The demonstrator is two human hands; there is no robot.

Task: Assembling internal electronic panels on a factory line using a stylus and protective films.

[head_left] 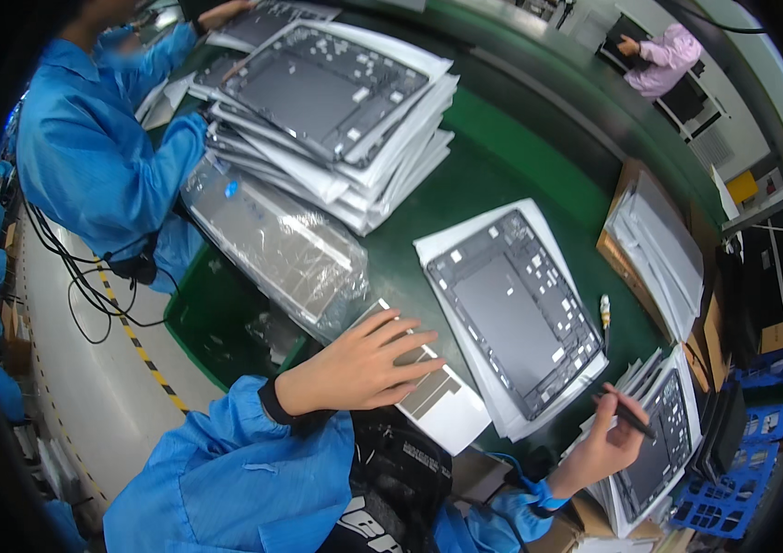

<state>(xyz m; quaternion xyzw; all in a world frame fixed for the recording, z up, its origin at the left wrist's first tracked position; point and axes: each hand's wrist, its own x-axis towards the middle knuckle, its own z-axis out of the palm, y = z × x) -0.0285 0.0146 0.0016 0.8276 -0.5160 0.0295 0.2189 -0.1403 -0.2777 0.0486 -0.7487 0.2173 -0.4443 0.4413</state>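
Observation:
My left hand (364, 364), its fingers spread, rests on a white sheet with grey-brown strips (447, 405) at the table's near edge. Held in my right hand (605, 447) is a slim dark pen-like tool (633, 419); its exact kind is unclear. Between and beyond my hands a dark grey tablet housing (511, 318), dotted with small white pieces, lies on white sheets (493, 405). A second such housing (663, 452) tops a stack close by my right hand, partly covered by it.
At the far left stands a tall stack of housings and white sheets (410, 175), beside a person in blue (87, 157). Plastic-wrapped strip sheets (281, 249) lie nearer. A green bin (216, 323) is below. Right: a small bottle-like item (604, 313) and a carton of white sheets (659, 249).

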